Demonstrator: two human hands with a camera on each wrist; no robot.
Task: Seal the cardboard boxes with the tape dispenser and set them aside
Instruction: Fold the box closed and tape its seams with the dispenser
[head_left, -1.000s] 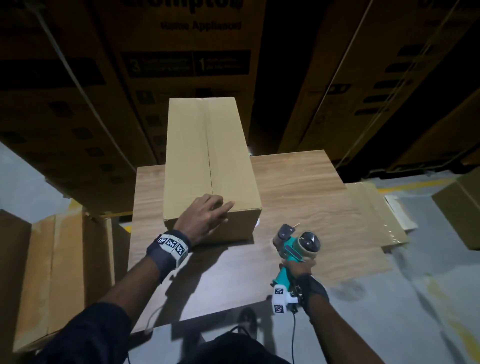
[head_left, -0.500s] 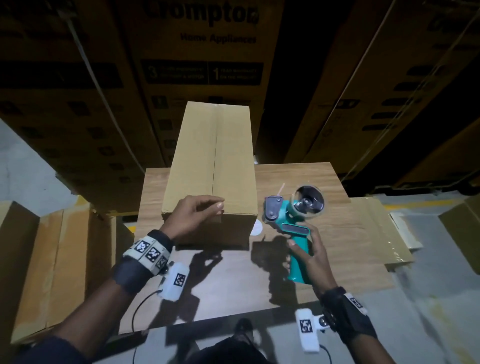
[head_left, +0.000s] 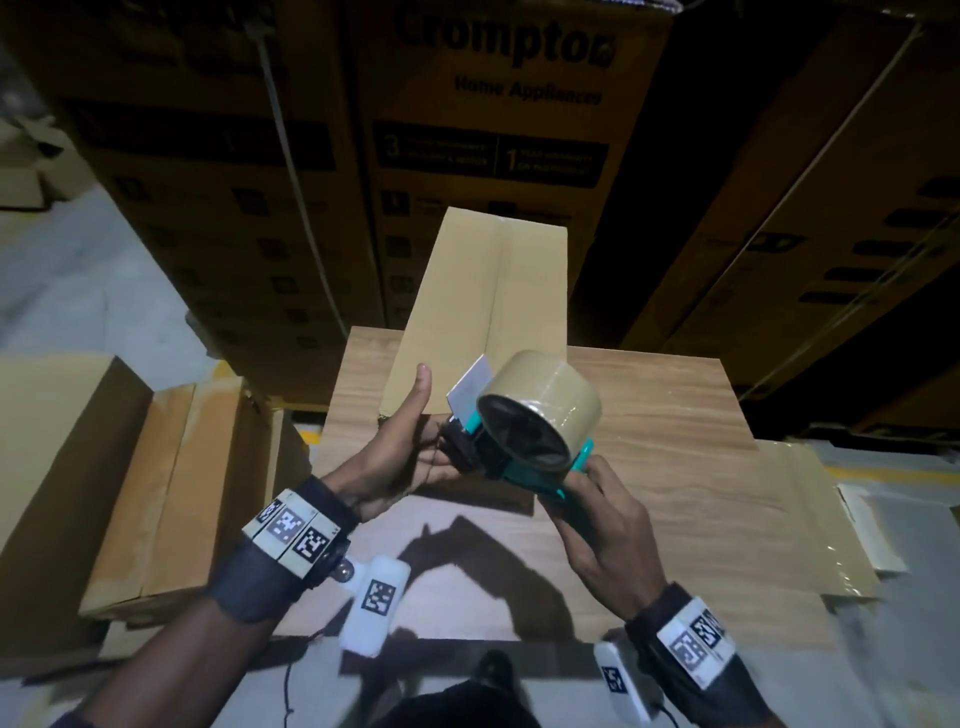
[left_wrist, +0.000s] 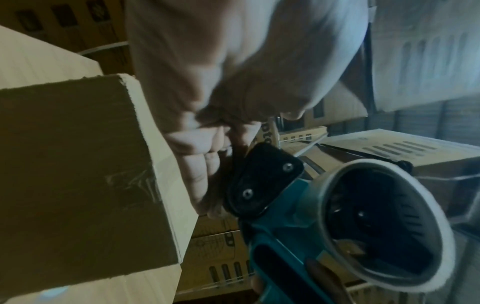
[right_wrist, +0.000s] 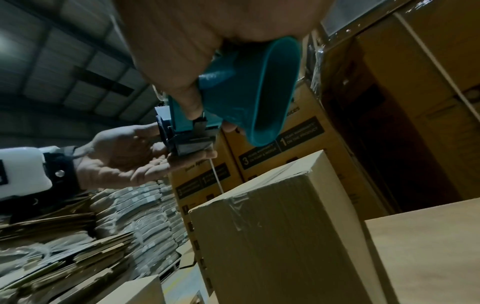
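A long plain cardboard box (head_left: 483, 291) lies on the wooden table (head_left: 675, 415), its top flaps closed along a centre seam; clear tape shows on its near end (right_wrist: 280, 236). My right hand (head_left: 587, 488) grips the handle of the teal tape dispenser (head_left: 524, 462) and holds it in the air over the box's near end. The brown tape roll (head_left: 550, 395) faces me. My left hand (head_left: 415, 426) is at the dispenser's black head (left_wrist: 262, 181), with its fingers (right_wrist: 155, 166) lying under it and the thumb up and apart.
Tall printed appliance cartons (head_left: 493, 130) stand close behind the table. Flattened cardboard stacks (head_left: 171, 493) lean at the left, next to another box (head_left: 52, 441). A flat taped carton (head_left: 810, 519) lies off the table's right side. Grey floor runs along the front.
My right hand has lifted the dispenser from the table's front up over the box's near end. My left hand has left the box top and come to the dispenser's head.
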